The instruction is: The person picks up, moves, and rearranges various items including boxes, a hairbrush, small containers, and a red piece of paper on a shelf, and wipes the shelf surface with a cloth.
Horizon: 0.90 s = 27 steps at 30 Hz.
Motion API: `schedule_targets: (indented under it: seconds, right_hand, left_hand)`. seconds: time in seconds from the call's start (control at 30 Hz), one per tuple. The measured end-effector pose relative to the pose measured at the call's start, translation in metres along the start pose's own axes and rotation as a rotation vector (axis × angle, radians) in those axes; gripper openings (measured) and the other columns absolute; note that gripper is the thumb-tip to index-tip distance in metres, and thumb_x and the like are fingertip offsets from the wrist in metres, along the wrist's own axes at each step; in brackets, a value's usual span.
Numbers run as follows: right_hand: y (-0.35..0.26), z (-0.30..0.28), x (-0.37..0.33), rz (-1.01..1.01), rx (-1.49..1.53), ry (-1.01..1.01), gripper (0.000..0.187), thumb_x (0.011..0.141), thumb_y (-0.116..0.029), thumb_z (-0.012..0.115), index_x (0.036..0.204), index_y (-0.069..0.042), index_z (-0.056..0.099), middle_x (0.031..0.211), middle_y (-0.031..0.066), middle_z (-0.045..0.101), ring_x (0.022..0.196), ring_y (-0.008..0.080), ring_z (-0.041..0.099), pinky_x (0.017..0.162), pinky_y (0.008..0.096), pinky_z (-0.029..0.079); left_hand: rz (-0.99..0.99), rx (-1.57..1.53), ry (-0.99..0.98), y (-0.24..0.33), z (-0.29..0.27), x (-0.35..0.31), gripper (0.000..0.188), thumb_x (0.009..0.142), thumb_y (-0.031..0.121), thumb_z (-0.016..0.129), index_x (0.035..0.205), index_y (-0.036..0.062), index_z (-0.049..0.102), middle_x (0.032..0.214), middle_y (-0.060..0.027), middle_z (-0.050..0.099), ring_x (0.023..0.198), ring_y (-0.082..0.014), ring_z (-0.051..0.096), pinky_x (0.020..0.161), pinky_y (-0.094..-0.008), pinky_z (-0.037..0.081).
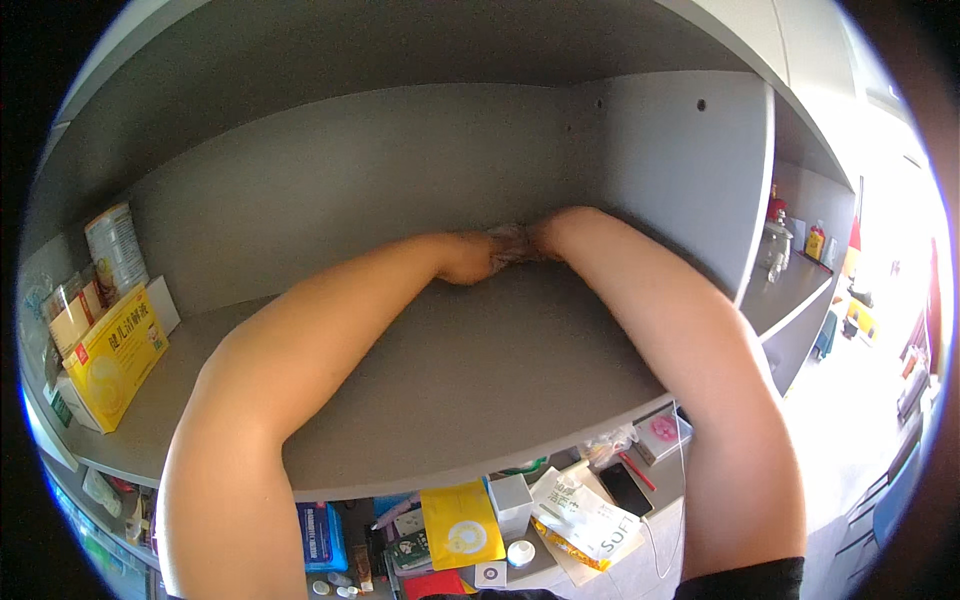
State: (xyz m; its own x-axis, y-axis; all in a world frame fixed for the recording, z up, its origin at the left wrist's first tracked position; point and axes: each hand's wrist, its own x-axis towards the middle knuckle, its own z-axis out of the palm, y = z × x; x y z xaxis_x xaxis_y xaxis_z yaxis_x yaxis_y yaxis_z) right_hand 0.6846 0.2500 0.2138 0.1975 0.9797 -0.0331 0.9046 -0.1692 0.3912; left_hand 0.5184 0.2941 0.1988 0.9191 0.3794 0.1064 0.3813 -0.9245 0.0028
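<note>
Both my arms reach deep into a grey cabinet shelf [480,370], and my hands meet near its back wall. Between them is a crumpled, thin greyish cloth [510,243]; whether it is fabric or a wipe is hard to make out. My left hand [466,259] is closed on its left side, with the fingers partly hidden. On the other side my right hand [553,234] is bent inward at the wrist and closed on the cloth, its fingers mostly out of sight.
At the shelf's left end stand a yellow box [118,355] and a pale can [117,248]. A grey divider panel [680,170] rises on the right. Below the shelf edge lie a yellow pouch [461,522], a white packet [585,512], a phone [626,488] and a blue pack [320,537].
</note>
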Motion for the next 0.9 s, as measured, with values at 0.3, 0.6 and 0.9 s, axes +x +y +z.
schedule_targets:
  seconds: [0.3,0.6,0.9]
  right_hand:
    - [0.000,-0.004,-0.022,0.056,-0.106,-0.056,0.034,0.083,-0.003,0.053,0.111,-0.016,0.067,0.112,0.0156,0.064,0.098,0.0334,0.063,0.078,0.0459,0.051]
    - [0.003,-0.056,-0.122,-0.106,-0.003,0.064,0.019,0.080,-0.008,0.060,0.094,-0.003,0.071,0.097,0.0180,0.067,0.080,0.0304,0.065,0.068,0.0376,0.052]
    - [0.014,-0.030,-0.038,0.005,-0.052,0.443,0.029,0.085,-0.010,0.057,0.113,-0.005,0.064,0.113,0.0176,0.063,0.105,0.0318,0.061,0.085,0.0410,0.052]
  left_hand:
    - [-0.155,-0.183,-0.117,0.011,-0.016,-0.014,0.035,0.088,0.004,0.044,0.119,0.0041,0.059,0.106,-0.0140,0.063,0.095,-0.0235,0.057,0.085,-0.0363,0.044]
    - [-0.183,-0.445,-0.009,0.064,-0.055,-0.074,0.037,0.080,-0.005,0.045,0.112,0.0020,0.062,0.102,-0.0115,0.065,0.087,-0.0207,0.061,0.073,-0.0349,0.050]
    - [-0.122,0.005,0.294,0.007,-0.051,-0.050,0.046,0.086,0.005,0.051,0.131,0.0120,0.050,0.112,-0.0170,0.063,0.100,-0.0289,0.061,0.086,-0.0362,0.049]
